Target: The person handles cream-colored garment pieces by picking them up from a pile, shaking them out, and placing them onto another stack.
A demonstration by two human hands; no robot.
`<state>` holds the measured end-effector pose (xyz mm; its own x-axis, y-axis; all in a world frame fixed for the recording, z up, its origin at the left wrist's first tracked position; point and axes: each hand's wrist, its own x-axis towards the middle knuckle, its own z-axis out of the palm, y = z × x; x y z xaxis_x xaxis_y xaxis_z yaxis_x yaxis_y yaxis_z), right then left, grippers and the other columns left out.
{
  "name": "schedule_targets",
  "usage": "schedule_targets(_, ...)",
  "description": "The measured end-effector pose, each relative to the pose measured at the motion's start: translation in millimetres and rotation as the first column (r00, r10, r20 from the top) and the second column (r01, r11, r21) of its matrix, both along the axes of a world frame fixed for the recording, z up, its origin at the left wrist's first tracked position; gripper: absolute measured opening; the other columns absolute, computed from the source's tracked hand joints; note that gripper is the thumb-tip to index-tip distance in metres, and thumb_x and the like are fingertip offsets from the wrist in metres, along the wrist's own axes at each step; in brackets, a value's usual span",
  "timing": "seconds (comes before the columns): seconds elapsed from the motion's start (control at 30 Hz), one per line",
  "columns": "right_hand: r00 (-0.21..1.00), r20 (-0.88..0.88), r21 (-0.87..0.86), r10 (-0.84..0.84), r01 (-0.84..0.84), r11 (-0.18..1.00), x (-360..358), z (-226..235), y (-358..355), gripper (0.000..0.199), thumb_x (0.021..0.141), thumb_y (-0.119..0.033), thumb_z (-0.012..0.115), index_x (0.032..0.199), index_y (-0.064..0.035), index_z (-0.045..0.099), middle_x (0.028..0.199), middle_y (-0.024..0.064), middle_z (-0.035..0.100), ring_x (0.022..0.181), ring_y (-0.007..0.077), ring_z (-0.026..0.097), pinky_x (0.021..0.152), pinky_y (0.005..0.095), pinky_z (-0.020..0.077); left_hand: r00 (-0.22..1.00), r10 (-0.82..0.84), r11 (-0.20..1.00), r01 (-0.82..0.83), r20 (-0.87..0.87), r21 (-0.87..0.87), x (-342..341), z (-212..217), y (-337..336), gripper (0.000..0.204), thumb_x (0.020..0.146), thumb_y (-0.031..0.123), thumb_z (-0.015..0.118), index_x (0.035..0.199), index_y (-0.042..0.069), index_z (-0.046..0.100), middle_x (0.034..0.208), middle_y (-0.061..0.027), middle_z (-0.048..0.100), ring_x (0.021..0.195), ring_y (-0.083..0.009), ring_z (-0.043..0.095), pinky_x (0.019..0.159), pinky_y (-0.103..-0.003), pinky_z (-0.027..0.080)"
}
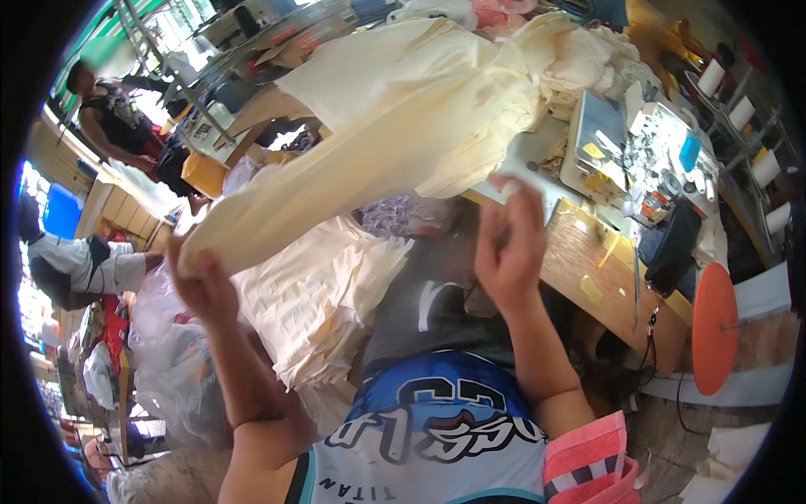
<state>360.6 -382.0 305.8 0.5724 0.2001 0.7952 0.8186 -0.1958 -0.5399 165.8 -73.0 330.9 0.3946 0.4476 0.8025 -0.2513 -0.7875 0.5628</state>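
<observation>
A long piece of cream fabric stretches across the upper middle of the head view, from a heap on the wooden table down to the left. My left hand is shut on its lower left end, raised in front of me. My right hand pinches the fabric's edge near the table's front, fingers curled around a small fold. A stack of cream fabric pieces lies below, between my arms.
A white sewing machine stands on the table at the right, with white thread cones behind it. An orange disc sticks out at the right. Clear plastic bags pile at the left. Two people work at the far left.
</observation>
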Motion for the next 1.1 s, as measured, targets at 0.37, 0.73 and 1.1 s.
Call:
schedule_targets(0.37, 0.704, -0.324, -0.339, 0.632, -0.710, 0.618, 59.9, 94.8, 83.4, 0.036, 0.080, -0.033, 0.080, 0.084, -0.0002, 0.066, 0.059, 0.0109, 0.052, 0.056, 0.0155, 0.043, 0.055, 0.0338, 0.0374, 0.254, 0.942, 0.152, -0.906, 0.219, 0.394, -220.1, 95.9, 2.5, 0.061, 0.101, 0.054, 0.040, 0.128, 0.000, 0.053, 0.116, -0.0185, 0.064, 0.099, -0.0277, 0.069, 0.075, -0.042, 0.062)
schedule_targets(0.73, 0.349, -0.599, 0.305, 0.721, -0.732, 0.608, 85.2, 71.2, 200.2, 0.009, 0.089, -0.004, 0.067, 0.093, -0.0018, 0.060, 0.083, 0.0026, 0.061, 0.074, 0.0144, 0.067, 0.071, 0.0283, 0.0569, 0.595, 0.348, 0.937, -0.188, -0.725, 0.295, -136.1, 77.7, 142.2, 0.037, 0.082, 0.008, 0.072, 0.117, -0.002, 0.063, 0.109, -0.0157, 0.070, 0.098, -0.0242, 0.064, 0.091, -0.035, 0.048)
schedule_targets(1.1, 0.583, -0.501, 0.095, 0.640, -0.698, 0.710, 36.1, 7.4, 187.7, 0.016, 0.091, -0.017, 0.067, 0.096, -0.0018, 0.070, 0.071, 0.0062, 0.065, 0.067, 0.0137, 0.059, 0.063, 0.0338, 0.0463, 0.736, 0.588, 0.794, -0.449, -0.335, 0.410, -226.5, 35.5, 123.8, 0.022, 0.087, 0.007, 0.060, 0.106, 0.002, 0.068, 0.099, -0.0098, 0.069, 0.093, -0.0228, 0.065, 0.083, -0.035, 0.050)
